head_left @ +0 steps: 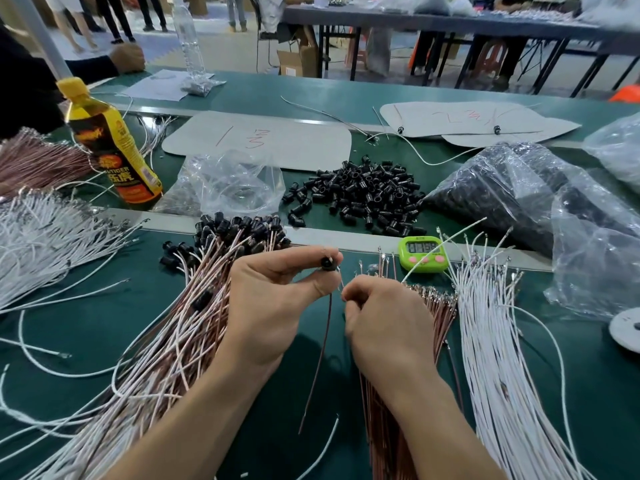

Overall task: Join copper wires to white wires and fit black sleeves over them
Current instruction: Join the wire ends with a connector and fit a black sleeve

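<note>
Head view: a green-topped workbench [104,306] seen from above, both hands over its near middle.
Left hand [273,306]: its thumb and forefinger pinch a small black plastic sleeve [327,263], the other fingers loosely curled beneath.
Black sleeve: held just above the bench, level with the right hand's fingertips and just beside them.
Thin copper-brown wire [320,358]: hangs from the held sleeve down between the two wrists, its lower end free.
Right hand [384,323]: fingers curled tight, tips pressed together right by the sleeve; whether they hold a wire end I cannot tell.
Sleeved wire bundle [201,323]: copper and white wires capped with black sleeves, lying under and left of the left hand.
Bare copper wire bundle [438,306]: lies beneath the right hand.
Loose white wire bundle [491,341]: right of the copper wires.
Heap of loose black sleeves [356,195]: further back, mid-bench.
Lime-green digital timer [422,254]: behind the right hand.
Yellow drink bottle [110,147]: stands upright, back left.
Clear plastic bag of dark parts [502,188]: back right.
</note>
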### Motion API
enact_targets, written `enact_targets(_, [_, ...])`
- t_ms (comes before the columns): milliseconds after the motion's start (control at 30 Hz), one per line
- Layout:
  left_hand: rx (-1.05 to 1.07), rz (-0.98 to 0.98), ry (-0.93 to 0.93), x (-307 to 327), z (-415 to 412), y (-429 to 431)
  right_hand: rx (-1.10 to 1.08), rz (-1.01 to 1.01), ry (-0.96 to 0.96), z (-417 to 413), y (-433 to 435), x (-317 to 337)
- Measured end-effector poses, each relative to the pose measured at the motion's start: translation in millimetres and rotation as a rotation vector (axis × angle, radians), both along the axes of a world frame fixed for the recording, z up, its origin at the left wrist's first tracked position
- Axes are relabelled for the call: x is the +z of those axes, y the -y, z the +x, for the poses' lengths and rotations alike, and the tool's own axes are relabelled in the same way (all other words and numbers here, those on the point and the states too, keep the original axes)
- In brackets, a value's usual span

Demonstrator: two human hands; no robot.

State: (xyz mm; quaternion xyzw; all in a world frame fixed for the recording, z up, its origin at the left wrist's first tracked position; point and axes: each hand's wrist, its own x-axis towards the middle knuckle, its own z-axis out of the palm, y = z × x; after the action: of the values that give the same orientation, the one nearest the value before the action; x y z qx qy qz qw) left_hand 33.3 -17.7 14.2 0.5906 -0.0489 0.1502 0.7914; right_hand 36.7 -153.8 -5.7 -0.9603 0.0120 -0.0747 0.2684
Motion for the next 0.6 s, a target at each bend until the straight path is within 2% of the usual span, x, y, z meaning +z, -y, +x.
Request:
enact_targets(67, [-0.01,0.04,0.027,-0.5,-0.4,0.7,0.068,0.081,0.07,-1.3,2.2,-0.3])
enact_targets(200, [0.008,0.088,0.073,-3.6,1.1,1.6,0.224,0.469,0.288,-4.8,3.4,2.8])
enact_targets(300, [-0.017,0.09,0.09,-6.8,2.1,2.2,0.219,0.609,0.243,-2.8,3.2,1.2])
enact_targets(600, [-0.033,0.097,0.087,-10.7,2.1,2.1,0.148,0.743,0.121,3.0,6.1,-4.6])
